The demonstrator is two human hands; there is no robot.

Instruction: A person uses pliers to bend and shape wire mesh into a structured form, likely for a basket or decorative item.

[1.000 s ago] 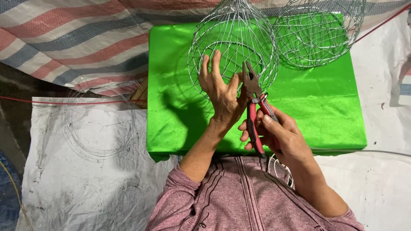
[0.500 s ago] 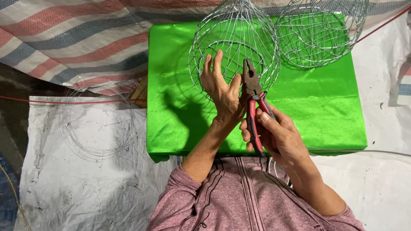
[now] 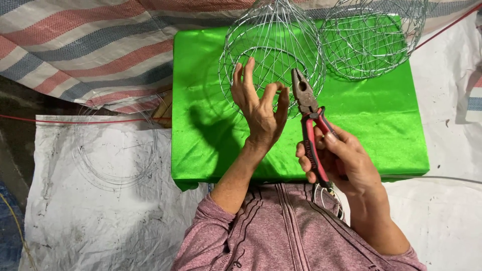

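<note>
Two hands: both belong to the person in the mauve zip-up top [image 3: 286,231], seen from above over a bright green desk [image 3: 371,125].
Left hand [image 3: 261,108]: raised with the fingers spread wide and slightly curled, holding nothing; the fingertips [image 3: 249,64] lie against the near side of a wire basket.
Right hand [image 3: 341,158]: wrapped firmly round the red handles of a pair of pliers [image 3: 311,128], thumb on top.
Pliers: held nearly upright, dark metal nose pointing away from the person, the tip just beside the basket's near rim (I cannot tell whether it touches the wire); the nose looks closed.
Wire basket [image 3: 273,47]: a rounded cage of thin silver wire standing on the far part of the green desk, straight in front of the left hand, with a ring of wire showing inside it.
Second wire basket [image 3: 371,37]: same make, to the right of the first and just beside it, well apart from either hand.
Green desk: covered in shiny cloth; the left arm throws a dark shadow on it.
Striped tarpaulin [image 3: 85,45]: red, blue and white bands, at the upper left behind the desk.
White sheet [image 3: 100,200]: scuffed, spread on the floor at the left, with faint loops of thin wire lying on it.
Red cord [image 3: 75,120]: runs across the left side, near the top edge of the sheet.
</note>
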